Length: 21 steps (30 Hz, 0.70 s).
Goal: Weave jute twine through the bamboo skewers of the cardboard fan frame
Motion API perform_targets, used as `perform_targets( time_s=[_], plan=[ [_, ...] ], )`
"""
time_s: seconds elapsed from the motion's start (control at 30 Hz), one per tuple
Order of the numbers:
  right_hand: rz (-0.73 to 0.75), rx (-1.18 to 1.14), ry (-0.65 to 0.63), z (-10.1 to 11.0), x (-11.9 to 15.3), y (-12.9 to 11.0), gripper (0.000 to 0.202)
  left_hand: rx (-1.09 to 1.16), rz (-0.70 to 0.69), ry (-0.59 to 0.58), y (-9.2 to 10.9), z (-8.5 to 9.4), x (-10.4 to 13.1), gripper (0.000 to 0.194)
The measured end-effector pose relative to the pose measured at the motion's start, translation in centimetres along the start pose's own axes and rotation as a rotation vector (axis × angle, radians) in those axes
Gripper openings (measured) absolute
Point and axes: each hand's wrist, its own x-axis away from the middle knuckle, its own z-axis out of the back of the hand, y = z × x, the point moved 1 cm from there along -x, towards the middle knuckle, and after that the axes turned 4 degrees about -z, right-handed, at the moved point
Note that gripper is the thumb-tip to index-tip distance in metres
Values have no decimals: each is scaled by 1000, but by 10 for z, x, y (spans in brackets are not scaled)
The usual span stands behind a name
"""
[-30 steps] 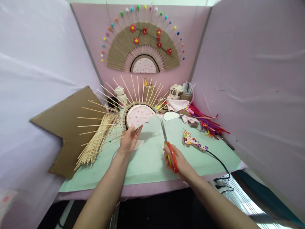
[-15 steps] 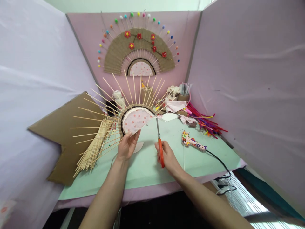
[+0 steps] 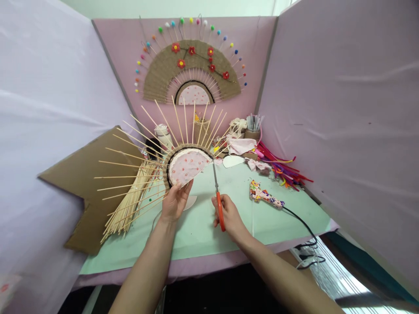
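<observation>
A half-round fan piece (image 3: 188, 166) has a pink dotted centre, a woven rim with a black band, and thin sticks fanning outward. My left hand (image 3: 176, 201) grips its lower straight edge, lifting it above the table and tilted. Orange-handled scissors (image 3: 220, 211) are held in my right hand (image 3: 229, 216), blades pointing up. The blade tips are at the right end of the woven rim; whether they touch it I cannot tell. On the left lies a bundle of loose sticks (image 3: 129, 205).
A patterned glue gun (image 3: 266, 196) with a black cord rests at the right. Coloured pipe cleaners (image 3: 284, 170), fabric scraps (image 3: 240, 145) and a white bottle (image 3: 163, 135) stand or lie behind. Brown cardboard (image 3: 88, 183) leans left. A finished fan (image 3: 196, 59) hangs on the back panel.
The scissors and my right hand have shifted slightly left and down. The fan piece has turned a little, its left sticks now slightly lower.
</observation>
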Motion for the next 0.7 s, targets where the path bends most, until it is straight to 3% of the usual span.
perform_targets(
  time_s=[0.7],
  plan=[
    [102, 179, 127, 2, 3, -3, 42, 62, -14, -17, 1, 2, 1, 24]
  ],
)
